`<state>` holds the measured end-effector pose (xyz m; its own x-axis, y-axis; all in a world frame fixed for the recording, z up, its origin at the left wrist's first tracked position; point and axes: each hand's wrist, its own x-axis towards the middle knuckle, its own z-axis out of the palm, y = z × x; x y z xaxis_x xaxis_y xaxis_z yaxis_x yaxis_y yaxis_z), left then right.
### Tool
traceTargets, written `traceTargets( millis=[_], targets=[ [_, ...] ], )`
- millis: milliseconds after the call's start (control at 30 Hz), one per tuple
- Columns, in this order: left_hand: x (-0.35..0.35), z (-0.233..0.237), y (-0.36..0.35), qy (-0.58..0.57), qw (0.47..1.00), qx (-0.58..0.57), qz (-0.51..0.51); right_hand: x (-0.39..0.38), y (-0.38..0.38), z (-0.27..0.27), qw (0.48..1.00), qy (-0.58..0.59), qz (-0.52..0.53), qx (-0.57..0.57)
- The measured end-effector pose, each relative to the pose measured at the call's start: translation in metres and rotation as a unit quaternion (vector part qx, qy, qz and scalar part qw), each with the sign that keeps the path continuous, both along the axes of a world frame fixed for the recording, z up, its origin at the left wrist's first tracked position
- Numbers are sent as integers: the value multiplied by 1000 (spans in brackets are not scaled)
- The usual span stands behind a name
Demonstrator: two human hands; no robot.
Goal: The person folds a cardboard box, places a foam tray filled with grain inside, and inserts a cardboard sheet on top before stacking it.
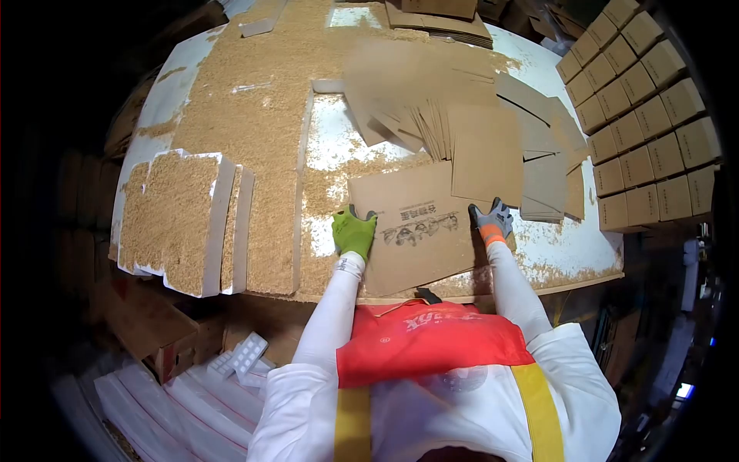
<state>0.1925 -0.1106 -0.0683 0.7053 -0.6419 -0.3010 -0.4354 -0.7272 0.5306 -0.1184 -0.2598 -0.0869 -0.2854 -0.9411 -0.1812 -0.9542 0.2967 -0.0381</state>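
A flattened cardboard box (416, 266) with dark printed characters and drawings lies slightly turned at the table's front edge. My left hand (354, 232), in a green glove with dark fingertips, grips its left edge. On its right edge is my right hand (493, 222), in a grey glove with an orange cuff; its thumb rests by the print and the other fingers partly curl out of sight. Just behind, a plain cardboard sheet (486, 154) overlaps its upper right corner. More flat cardboard (539, 146) is fanned out beyond my right hand.
Husk-like bits cover much of the white table (319, 150). Husk-filled white trays (181, 219) stand at the left. Small closed cartons (639, 115) are stacked at the right. More flat cardboard (443, 27) lies at the back. White packs (185, 400) are on the floor below left.
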Motion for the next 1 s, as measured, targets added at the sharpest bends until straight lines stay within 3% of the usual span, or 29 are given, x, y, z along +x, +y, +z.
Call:
traceTargets(
  millis=[100, 133, 233, 267, 300, 367, 400, 433, 500, 533, 567, 633, 667, 700, 767, 800, 833, 900, 967, 1000],
  targets=[
    [-1, 2, 3, -2, 1000, -17, 18, -6, 10, 3, 999, -19, 33, 31],
    [6, -17, 2, 16, 999, -42, 28, -13, 4, 3, 998, -33, 44, 29],
    [21, -19, -1, 175, 967, -162, 92, -35, -1, -4, 989, -111, 94, -6],
    [22, 4, -1, 286, 918, -251, 115, -40, 0, -3, 985, -140, 98, 10],
    [30, 20, 0, 390, 832, -389, 62, -42, -3, -3, 980, -170, 102, 25],
    [44, 66, -2, 417, 802, -427, 4, -56, -28, -13, 948, -313, -38, -34],
    [53, 95, 3, 391, 819, -418, -35, -44, -32, 10, 928, -335, 43, -158],
    [59, 111, 6, 430, 790, -435, -37, -21, -26, 60, 886, -349, 119, -281],
    [79, 125, 13, 412, 803, -425, -70, 34, -14, 178, 833, -229, 330, -380],
    [84, 135, 18, 454, 781, -425, -67, 57, 1, 234, 817, -145, 397, -392],
    [89, 133, 20, 425, 797, -419, -96, 75, 10, 267, 790, -58, 463, -398],
    [103, 112, 28, 361, 823, -415, -143, 91, 10, 271, 795, 13, 566, -220],
    [106, 110, 32, 377, 829, -394, -126, 96, 5, 253, 765, -62, 621, -161],
    [107, 106, 39, 330, 838, -420, -112, 96, 10, 236, 796, -145, 578, -104],
    [93, 131, 49, 234, 845, -473, -79, 109, 26, 248, 799, -87, 593, -51],
    [79, 157, 54, -58, 886, -453, -78, 112, 33, 257, 802, -72, 593, -24],
    [57, 187, 53, -187, 855, -476, -82, 111, 41, 266, 806, -57, 589, 4],
    [12, 229, 49, -301, 826, -400, -258, 99, 46, 262, 787, -60, 614, 0],
    [-33, 220, 29, -280, 832, -252, -408, 94, 46, 280, 784, -116, 606, 72],
    [-44, 215, 34, -299, 830, -263, -390, 91, 37, 273, 763, -180, 614, 93]
  ],
)
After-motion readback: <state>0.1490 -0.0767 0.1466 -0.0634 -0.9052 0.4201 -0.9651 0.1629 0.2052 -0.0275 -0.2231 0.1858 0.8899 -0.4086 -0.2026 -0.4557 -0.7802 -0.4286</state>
